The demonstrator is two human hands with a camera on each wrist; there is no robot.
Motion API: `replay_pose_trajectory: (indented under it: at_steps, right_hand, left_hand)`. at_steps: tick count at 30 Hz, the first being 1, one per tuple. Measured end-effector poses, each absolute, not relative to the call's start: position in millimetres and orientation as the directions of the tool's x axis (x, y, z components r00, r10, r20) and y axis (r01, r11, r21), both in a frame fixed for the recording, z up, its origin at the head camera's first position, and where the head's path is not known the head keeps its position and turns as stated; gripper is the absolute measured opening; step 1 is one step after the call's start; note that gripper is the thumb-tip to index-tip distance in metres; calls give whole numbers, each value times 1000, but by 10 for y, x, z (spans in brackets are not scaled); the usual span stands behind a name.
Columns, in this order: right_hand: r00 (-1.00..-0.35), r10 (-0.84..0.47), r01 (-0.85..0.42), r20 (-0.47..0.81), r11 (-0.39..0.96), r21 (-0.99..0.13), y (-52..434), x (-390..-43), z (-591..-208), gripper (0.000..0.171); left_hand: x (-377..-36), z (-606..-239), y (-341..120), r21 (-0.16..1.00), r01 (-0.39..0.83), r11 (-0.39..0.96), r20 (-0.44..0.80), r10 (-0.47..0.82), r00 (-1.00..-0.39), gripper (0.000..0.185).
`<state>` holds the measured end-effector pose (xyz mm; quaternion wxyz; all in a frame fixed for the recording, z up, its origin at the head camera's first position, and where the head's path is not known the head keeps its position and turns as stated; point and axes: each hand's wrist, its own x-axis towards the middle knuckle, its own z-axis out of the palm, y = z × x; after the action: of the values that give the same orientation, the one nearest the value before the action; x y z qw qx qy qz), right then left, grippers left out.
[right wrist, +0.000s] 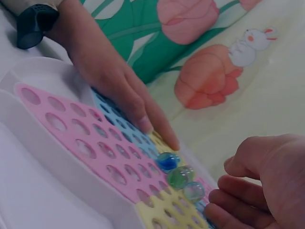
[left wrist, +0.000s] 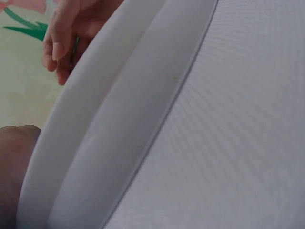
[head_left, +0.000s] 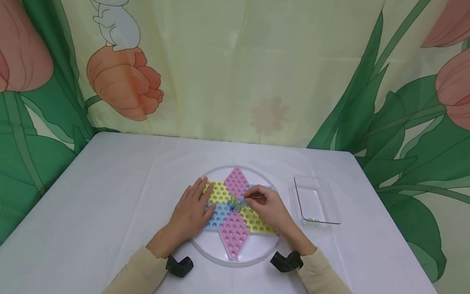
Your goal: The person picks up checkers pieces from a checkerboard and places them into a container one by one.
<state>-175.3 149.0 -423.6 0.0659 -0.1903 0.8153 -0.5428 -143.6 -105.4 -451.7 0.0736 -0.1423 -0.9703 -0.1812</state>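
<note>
Pastel board [head_left: 235, 220] bears flat, relaxed left hand [head_left: 191, 212]; curled right hand [head_left: 269, 206] hovers by marbles [head_left: 235, 203], grip unclear.

clear tray [head_left: 316, 201] perhaps holding marbles, white tablecloth [head_left: 110, 196], tulip-print backdrop [head_left: 235, 69]

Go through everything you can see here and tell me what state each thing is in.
Board: flat on the table, most holes empty.
Marbles: a few sit mid-board.
Tray: nearly empty, marbles at near end.
Left hand: flat on board.
Right hand: fingers curled beside the marbles.
</note>
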Motion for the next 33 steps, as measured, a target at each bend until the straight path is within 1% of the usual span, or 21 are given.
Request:
replay_pose_trajectory:
  at_steps: [6,14,19,25,33]
  right_hand:
    - [-919,-377,-262,113,372,-890,1444,-1740,-4325,13]
    - [-910,-397,-298,122,418,-858,1396,-1706,-4354,15]
    - [-908,-385,-330,163,418,-847,1363,-1696,-4363,15]
    - [-892,-392,-395,227,427,-814,1362,-1711,-4379,17]
    - [-877,-421,-418,230,435,-797,1351,-1707,-4371,21]
  left_hand:
    - [-1442,-4542,-1033,330,309,892,212,249,-945,63]
    - [-1430,-4547,-1037,333,298,895,193,245,-950,63]
    - [-1437,-4557,-1035,323,299,898,204,242,-949,64]
    - [-1454,-4556,-1031,316,299,900,205,243,-948,64]
    - [-1456,-4562,-1032,306,291,907,197,239,-951,64]
